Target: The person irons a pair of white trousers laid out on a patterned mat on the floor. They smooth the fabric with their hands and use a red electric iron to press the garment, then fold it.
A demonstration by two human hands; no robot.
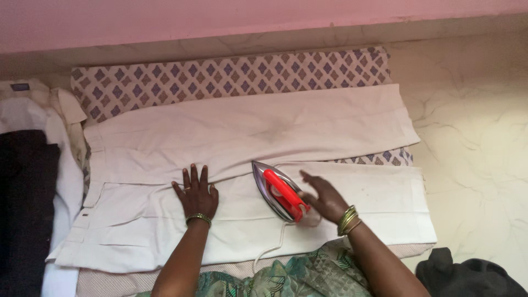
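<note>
White trousers (247,137) lie spread flat on a patterned cloth (220,77) on the floor. My left hand (195,193) presses flat on the near trouser leg, fingers apart, with a bangle on its wrist. A steel iron with a red handle (279,191) rests soleplate down on the same leg, tip pointing to the upper left. My right hand (325,199) is at the rear end of the handle with fingers spread, touching it but not closed around it. The iron's white cord (272,247) trails back toward my lap.
A pile of white clothes (33,113) and black clothes (25,198) lies at the left. A dark garment (467,275) sits at the lower right on the marble floor (473,137). A pink wall (220,22) runs along the far side.
</note>
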